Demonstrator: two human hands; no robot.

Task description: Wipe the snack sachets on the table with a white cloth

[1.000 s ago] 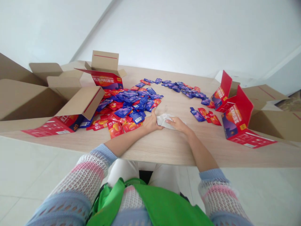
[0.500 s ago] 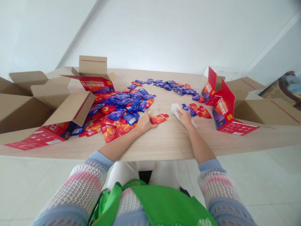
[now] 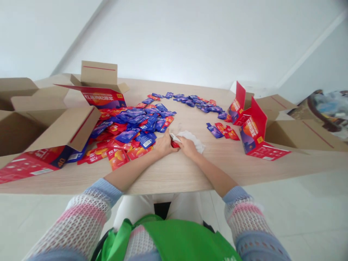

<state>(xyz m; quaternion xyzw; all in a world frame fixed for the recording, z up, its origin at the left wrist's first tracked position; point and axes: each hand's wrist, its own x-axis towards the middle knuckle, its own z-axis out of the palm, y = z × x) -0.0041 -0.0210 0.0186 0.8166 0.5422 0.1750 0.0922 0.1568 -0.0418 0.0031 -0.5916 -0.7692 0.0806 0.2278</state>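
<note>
From the head view, my left hand (image 3: 164, 145) and right hand (image 3: 188, 147) are close together near the table's (image 3: 174, 177) near edge, nearly meeting over a small red sachet (image 3: 175, 144). A crumpled white tissue (image 3: 191, 139) lies against the sachet and runs out under my right hand. My right hand is curled down over the tissue and seems to have hold of it. My left hand is half closed, its fingertips at the sachet and the tissue's end, but I cannot tell whether it grips either.

Just left of my left hand, a large pile of red and blue sachets (image 3: 130, 132) spreads toward the table's left edge. A loose arc of blue sachets (image 3: 187, 99) runs along the far edge, and a small group of blue and red sachets (image 3: 221, 131) lies right of my hands.

Open red cartons (image 3: 251, 134) stand near the right edge, and others (image 3: 95, 94) sit at the left edge, beside brown cardboard boxes (image 3: 24, 127). A green apron (image 3: 174, 239) covers my lap, and striped knit sleeves (image 3: 84, 217) reach in from both sides.
</note>
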